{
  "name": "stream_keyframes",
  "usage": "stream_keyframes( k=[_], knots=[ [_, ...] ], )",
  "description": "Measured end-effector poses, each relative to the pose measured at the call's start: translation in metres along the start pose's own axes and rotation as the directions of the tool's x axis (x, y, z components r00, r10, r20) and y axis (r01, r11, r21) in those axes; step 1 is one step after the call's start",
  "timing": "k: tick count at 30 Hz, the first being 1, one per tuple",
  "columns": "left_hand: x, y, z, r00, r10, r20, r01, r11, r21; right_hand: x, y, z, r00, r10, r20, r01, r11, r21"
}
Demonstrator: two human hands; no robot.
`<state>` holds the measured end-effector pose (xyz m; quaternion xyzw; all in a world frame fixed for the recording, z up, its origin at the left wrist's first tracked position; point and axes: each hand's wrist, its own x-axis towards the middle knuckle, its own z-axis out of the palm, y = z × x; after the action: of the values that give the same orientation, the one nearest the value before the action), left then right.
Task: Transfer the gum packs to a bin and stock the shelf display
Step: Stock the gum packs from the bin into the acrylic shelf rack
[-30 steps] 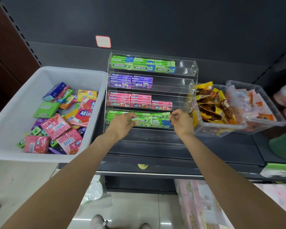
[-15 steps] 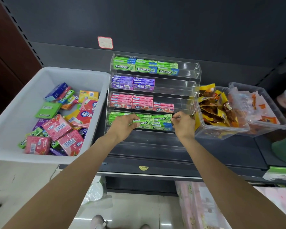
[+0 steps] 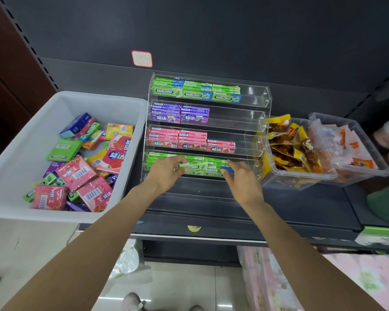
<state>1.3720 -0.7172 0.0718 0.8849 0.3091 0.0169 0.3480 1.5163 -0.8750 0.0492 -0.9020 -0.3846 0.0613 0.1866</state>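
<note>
- Left hand pinches a green Doublemint pack at the acrylic display's bottom tier.
- Right hand, fingers loosely spread, touches the packs there.
- White bin of mixed gum packs sits left of it.

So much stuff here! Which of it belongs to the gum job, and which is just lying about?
Part of the job:
- white bin of loose gum packs
- clear tiered display
- green gum pack pinched by the left hand
- right hand at the bottom tier

Just lying about:
- tub of yellow snack packets
- tub of pale sachets
- price label
</note>
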Motion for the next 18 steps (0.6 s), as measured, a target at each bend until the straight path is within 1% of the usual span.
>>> stream_keyframes(
  k=[5, 8, 10, 12, 14, 16, 18],
  knots=[
    [0.000, 0.000, 0.001, 1.000, -0.007, 0.000, 0.007, 1.000, -0.004, -0.003, -0.001, -0.005, 0.997, -0.037, 0.064, 0.041, 0.996, -0.074],
    [-0.002, 0.005, -0.001, 0.999, -0.013, -0.049, 0.011, 0.999, -0.040, -0.006, -0.003, -0.007, 0.997, -0.055, 0.061, 0.059, 0.996, -0.065],
    [-0.008, 0.007, 0.000, 0.994, 0.001, -0.108, -0.009, 0.997, -0.080, -0.010, -0.009, -0.011, 0.995, -0.092, 0.035, 0.091, 0.995, 0.028],
    [-0.019, 0.007, 0.002, 0.989, 0.023, -0.145, -0.040, 0.992, -0.119, -0.017, -0.019, -0.015, 0.987, -0.157, 0.036, 0.145, 0.965, 0.220],
    [-0.034, 0.004, 0.005, 0.989, 0.035, -0.145, -0.060, 0.984, -0.170, -0.025, -0.031, -0.015, 0.973, -0.220, 0.070, 0.179, 0.912, 0.369],
    [-0.048, -0.001, 0.008, 0.990, 0.028, -0.140, -0.058, 0.976, -0.212, -0.033, -0.041, -0.012, 0.965, -0.248, 0.079, 0.191, 0.880, 0.434],
    [-0.058, -0.008, 0.010, 0.989, 0.025, -0.147, -0.058, 0.974, -0.221, -0.039, -0.049, -0.006, 0.973, -0.225, 0.051, 0.181, 0.883, 0.433]
  ],
)
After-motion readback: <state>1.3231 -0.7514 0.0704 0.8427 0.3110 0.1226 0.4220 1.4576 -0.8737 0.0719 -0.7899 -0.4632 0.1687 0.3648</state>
